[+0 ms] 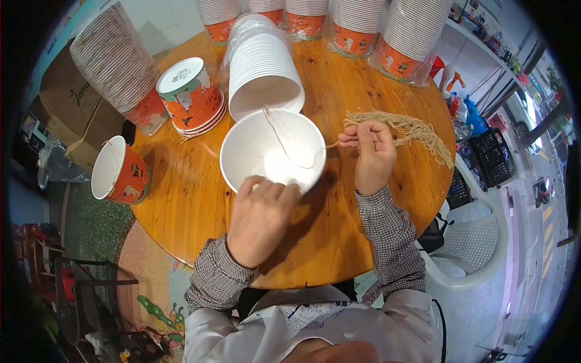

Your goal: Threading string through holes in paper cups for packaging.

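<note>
A large white-lined paper bucket (251,148) is tilted toward me near the middle of the table. My left hand (260,212) has its fingers curled over the near rim and grips it. A thin tan string (279,136) hangs in a loop inside the bucket and comes out by the right side of the rim. There my right hand (372,151) pinches its end between thumb and fingers. Just beyond that hand lies a bundle of tan strings (423,136). Whether the string is knotted at the rim cannot be made out.
On the round wooden table (339,242), a nested stack of white buckets (266,66) lies behind. Upside-down orange buckets (190,106) and a single strung bucket (134,178) stand left. Tall wrapped bucket stacks (357,30) line the back. A white plastic chair (472,242) stands right.
</note>
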Available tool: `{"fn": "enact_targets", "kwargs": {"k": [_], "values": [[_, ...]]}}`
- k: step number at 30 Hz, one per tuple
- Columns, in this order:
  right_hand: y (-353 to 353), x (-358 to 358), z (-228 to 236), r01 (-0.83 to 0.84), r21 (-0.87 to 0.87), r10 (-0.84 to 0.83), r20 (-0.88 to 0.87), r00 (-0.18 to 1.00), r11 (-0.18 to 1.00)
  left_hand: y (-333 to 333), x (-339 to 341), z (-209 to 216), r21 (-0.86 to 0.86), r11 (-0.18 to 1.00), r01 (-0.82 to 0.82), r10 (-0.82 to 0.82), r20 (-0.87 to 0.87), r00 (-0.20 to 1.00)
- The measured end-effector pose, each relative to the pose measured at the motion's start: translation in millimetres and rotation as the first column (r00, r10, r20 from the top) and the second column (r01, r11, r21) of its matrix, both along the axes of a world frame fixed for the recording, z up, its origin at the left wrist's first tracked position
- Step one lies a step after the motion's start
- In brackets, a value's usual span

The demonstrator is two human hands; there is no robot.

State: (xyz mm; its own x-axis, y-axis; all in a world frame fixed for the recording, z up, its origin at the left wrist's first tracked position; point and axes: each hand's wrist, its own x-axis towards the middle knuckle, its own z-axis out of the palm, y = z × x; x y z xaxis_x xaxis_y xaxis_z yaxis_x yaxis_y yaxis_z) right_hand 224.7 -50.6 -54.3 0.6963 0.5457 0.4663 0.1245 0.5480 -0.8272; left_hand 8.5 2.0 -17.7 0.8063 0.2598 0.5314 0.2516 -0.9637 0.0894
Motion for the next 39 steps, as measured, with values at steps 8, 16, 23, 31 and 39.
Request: {"fn": "enact_targets", "kwargs": {"k": [8, 16, 23, 31, 39], "values": [[-6.6, -41.9, -1.8, -0.095, -0.038, 0.098, 0.081, 0.992, 0.995, 37.5, 26.9, -3.4, -0.1, 0.994, 0.04, -0.027, 0.135, 0.99], [-3.0, -40.8, -18.8, -0.055, -0.135, 0.104, 0.387, 0.916, 0.989, 59.5, 10.0, -21.9, -0.031, 0.998, 0.062, -0.053, 0.236, 0.97], [-2.3, -58.2, -9.4, 0.108, 0.011, -0.091, 0.628, 0.773, 0.994, 35.6, 11.8, -14.7, -0.191, 0.978, 0.084, 0.013, 0.457, 0.889], [-3.7, -63.1, -5.7, 0.15, -0.012, -0.1, 0.697, 0.71, 0.989, 35.9, 10.2, -15.4, -0.217, 0.972, 0.09, 0.023, 0.469, 0.883], [-5.0, -63.1, -5.3, 0.216, -0.021, -0.125, 0.759, 0.638, 0.976, 30.4, 11.0, -13.0, -0.255, 0.962, 0.094, 0.031, 0.448, 0.894]]}}
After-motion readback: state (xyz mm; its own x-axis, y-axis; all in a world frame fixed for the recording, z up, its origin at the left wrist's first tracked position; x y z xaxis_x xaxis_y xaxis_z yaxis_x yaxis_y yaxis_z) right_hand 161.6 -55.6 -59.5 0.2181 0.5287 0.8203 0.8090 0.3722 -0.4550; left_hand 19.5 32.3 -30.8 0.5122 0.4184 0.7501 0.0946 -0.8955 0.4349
